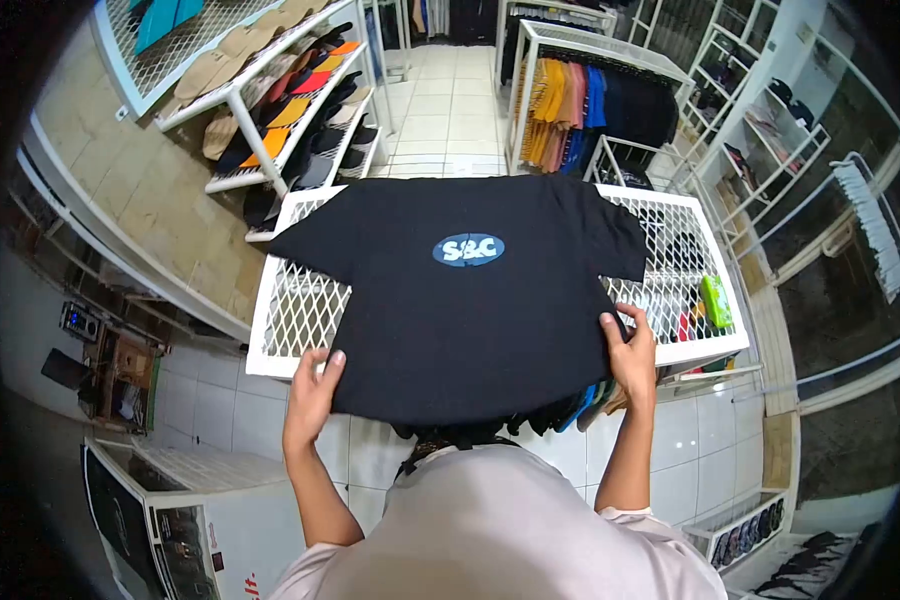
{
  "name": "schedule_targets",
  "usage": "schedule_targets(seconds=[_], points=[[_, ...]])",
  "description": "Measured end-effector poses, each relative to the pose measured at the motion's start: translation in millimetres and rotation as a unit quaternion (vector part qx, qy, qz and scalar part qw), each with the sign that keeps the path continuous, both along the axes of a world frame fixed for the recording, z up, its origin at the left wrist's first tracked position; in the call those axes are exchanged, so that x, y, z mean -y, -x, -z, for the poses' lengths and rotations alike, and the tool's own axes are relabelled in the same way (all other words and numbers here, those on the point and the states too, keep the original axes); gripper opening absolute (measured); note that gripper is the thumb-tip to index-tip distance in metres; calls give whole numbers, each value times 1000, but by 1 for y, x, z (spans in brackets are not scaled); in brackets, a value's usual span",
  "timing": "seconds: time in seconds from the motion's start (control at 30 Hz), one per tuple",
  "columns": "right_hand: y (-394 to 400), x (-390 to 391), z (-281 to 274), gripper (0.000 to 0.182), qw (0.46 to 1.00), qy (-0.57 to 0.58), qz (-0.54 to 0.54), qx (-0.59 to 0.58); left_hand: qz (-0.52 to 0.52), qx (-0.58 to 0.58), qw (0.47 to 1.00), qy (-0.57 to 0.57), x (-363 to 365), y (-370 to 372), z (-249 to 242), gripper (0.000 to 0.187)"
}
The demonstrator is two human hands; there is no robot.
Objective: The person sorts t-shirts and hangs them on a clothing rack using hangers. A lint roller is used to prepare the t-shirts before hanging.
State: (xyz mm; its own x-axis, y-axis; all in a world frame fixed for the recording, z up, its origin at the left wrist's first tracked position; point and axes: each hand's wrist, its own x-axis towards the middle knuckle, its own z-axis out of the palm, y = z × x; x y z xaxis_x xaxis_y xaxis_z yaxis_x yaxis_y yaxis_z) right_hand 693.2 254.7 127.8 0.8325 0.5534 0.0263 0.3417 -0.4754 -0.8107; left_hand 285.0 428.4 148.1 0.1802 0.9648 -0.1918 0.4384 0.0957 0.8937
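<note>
A black T-shirt (470, 330) lies spread out, front up, over a white mesh-topped rack. On its chest is a blue oval print (468, 249) reading "S&C". The sleeves stretch out to both sides, the right one a little rumpled. My left hand (313, 395) grips the shirt's lower left edge, thumb near the hem. Higher up on the opposite side, my right hand (633, 358) holds the side edge between thumb and fingers. Some of the fingertips are hidden by the cloth or the hands.
The white mesh rack top (295, 310) carries a green packet (715, 302) at its right. Dark garments hang below its front edge. Caps fill a shelf (290, 140) at the back left. Colored shirts (570, 105) hang on a rack behind. Tiled floor (445, 100) runs between them.
</note>
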Motion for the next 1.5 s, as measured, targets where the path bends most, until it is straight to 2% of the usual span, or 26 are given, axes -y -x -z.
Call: schedule_targets(seconds=[0.03,0.07,0.13,0.17,0.2,0.27,0.33,0.4,0.47,0.53,0.73,0.93,1.03,1.07,1.13,1.17,1.2,1.23,1.27,1.3,1.33,1.37,1.4,1.43,1.47,1.5], points=[[1,0,-8,57,1000,11,-11,-17,14,-58,998,-10,-2,7,14,35],[-4,0,-5,57,1000,11,-5,-16,20,-56,998,-11,-1,7,13,35],[-11,-2,-1,60,994,-52,-82,-56,114,130,982,79,0,4,9,40],[-14,-3,-1,62,981,-91,-91,-143,129,157,973,109,-4,7,12,42],[-17,-5,-4,62,982,-91,-89,-141,132,159,972,110,-5,3,13,42],[-22,-13,-7,63,931,-155,-116,-309,109,308,931,161,-11,-7,12,38],[-30,-25,-3,69,929,-133,-113,-327,124,400,897,144,-24,-15,15,41],[-34,-41,-1,72,919,-173,-100,-339,115,502,827,227,-47,-19,30,41],[-51,-58,6,69,893,-229,-154,-354,103,501,821,253,-63,-33,26,41],[-59,-76,3,53,841,-272,-155,-441,93,499,814,282,-79,-46,19,42],[-79,-129,17,49,913,-276,-63,-294,61,485,848,204,-140,-74,21,47],[-107,-163,-4,43,930,-334,-33,-153,4,448,888,102,-182,-93,11,48],[-149,-199,-19,47,909,-368,-54,-189,14,404,914,42,-219,-113,-14,36],[-170,-219,-17,45,907,-396,-64,-130,29,414,909,24,-227,-123,-29,34],[-198,-245,-26,56,918,-391,-58,-1,47,425,904,-9,-265,-138,-36,35],[-206,-254,-26,56,918,-392,-55,0,17,380,924,-28,-281,-145,-33,35],[-208,-259,-28,70,941,-332,-21,-66,21,379,925,-27,-283,-149,-34,35],[-208,-258,-25,85,954,-267,15,-134,19,334,941,42,-283,-151,-31,39],[-202,-248,-12,109,962,-216,-26,-167,15,285,952,113,-279,-151,-26,44],[-199,-239,12,112,975,-161,-47,-146,34,245,958,141,-260,-149,-18,56],[-196,-230,35,115,984,-107,-71,-121,61,169,977,113,-242,-142,-11,53],[-175,-203,29,111,968,-98,-144,-180,85,92,989,84,-227,-135,-3,50],[-161,-185,23,96,986,-6,-111,-125,126,88,984,91,-228,-121,18,47],[-162,-173,27,73,966,-26,-145,-214,119,68,984,112,-215,-115,8,46],[-149,-159,9,36,969,16,-117,-216,113,48,984,133,-202,-108,-5,46],[-144,-148,1,30,964,29,-149,-216,114,49,983,133,-200,-105,-3,46]])
